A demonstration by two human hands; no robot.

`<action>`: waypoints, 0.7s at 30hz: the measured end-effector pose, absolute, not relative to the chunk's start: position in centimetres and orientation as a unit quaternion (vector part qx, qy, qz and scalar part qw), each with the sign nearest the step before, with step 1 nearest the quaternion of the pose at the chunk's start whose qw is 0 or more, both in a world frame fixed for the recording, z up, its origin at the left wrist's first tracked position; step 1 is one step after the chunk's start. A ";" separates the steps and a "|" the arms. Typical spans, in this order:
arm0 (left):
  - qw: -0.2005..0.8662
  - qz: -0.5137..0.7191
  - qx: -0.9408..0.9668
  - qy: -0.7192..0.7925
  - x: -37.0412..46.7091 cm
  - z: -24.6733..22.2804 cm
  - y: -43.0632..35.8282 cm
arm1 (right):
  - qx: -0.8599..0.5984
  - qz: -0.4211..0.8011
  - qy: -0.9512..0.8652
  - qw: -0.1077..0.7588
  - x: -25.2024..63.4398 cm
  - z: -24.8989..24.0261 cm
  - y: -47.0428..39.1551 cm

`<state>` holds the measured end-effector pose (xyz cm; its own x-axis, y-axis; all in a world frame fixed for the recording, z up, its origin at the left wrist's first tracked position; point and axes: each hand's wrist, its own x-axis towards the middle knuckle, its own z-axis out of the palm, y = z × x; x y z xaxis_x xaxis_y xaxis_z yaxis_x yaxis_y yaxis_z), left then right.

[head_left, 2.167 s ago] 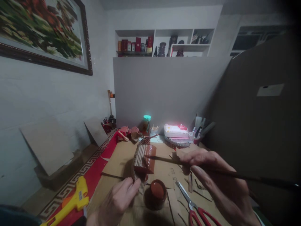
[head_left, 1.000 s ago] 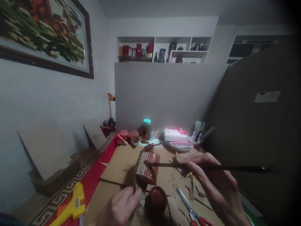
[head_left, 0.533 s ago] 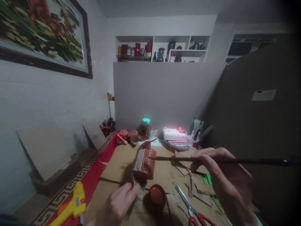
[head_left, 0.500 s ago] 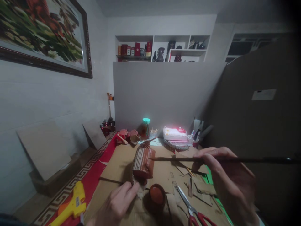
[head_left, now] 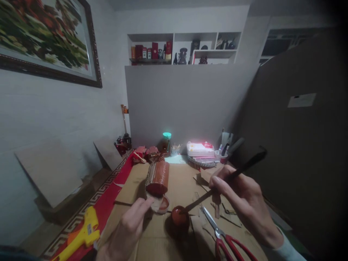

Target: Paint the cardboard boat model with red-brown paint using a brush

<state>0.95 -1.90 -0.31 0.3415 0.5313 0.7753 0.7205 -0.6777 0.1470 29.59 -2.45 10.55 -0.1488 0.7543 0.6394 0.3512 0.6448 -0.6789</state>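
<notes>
A long dark brush (head_left: 201,198) is pinched in my right hand (head_left: 239,195), its tip down in a small round cup (head_left: 179,217) of reddish-brown paint. My left hand (head_left: 133,219), at the lower left of the cup, grips the pale, rounded near end of a cardboard model (head_left: 160,175). The model has a ridged, reddish-brown cylindrical body, wet and shiny on its right side. Its near part shows a pale curved piece with a reddish inside. Red-handled scissors (head_left: 217,232) lie open just right of the cup.
A yellow glue gun (head_left: 88,233) lies at the left on the red patterned cloth (head_left: 119,180). Cardboard scraps (head_left: 231,217) lie at the right. Behind are red pieces (head_left: 140,154), a white-and-pink package (head_left: 200,149) and a cup of pens (head_left: 222,157).
The brush tip has gone from the model's side down into the paint cup, with my right hand tilting it. The model has turned, showing more of its painted side. The view has shifted slightly.
</notes>
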 end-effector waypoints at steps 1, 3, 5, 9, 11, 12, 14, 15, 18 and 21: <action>0.089 -0.443 -0.798 -0.398 1.0 -0.3 -1.6 | -0.375 0.187 -0.738 0.528 29.6 10.4 -2.4; 0.033 -0.484 -0.763 -0.427 1.0 -0.3 -1.1 | -0.374 0.189 -0.740 0.526 29.6 10.2 -2.2; -0.054 -0.518 -0.724 -0.453 1.0 -0.4 -0.8 | -0.367 0.190 -0.742 0.528 29.6 10.2 -2.0; -0.259 -0.555 -0.637 -0.468 0.9 -0.5 -1.3 | -0.356 0.155 -0.749 0.537 29.6 10.3 -2.0; -0.318 -0.572 -0.588 -0.475 0.9 -0.4 -1.7 | -0.363 0.133 -0.753 0.533 29.7 10.4 -2.1; -0.338 -0.578 -0.566 -0.481 0.9 -0.3 -1.8 | -0.362 0.125 -0.754 0.533 29.6 10.5 -2.1; -0.369 -0.581 -0.537 -0.488 0.9 0.0 -1.9 | -0.361 0.129 -0.757 0.529 29.5 10.7 -2.3; -0.377 -0.583 -0.527 -0.490 0.9 0.1 -1.8 | -0.361 0.137 -0.758 0.525 29.4 10.7 -2.3; -0.377 -0.595 -0.508 -0.495 0.8 0.4 -1.4 | -0.364 0.157 -0.760 0.515 29.1 10.9 -2.5; -0.384 -0.599 -0.498 -0.497 0.8 0.5 -1.0 | -0.353 0.142 -0.762 0.524 29.0 10.9 -2.5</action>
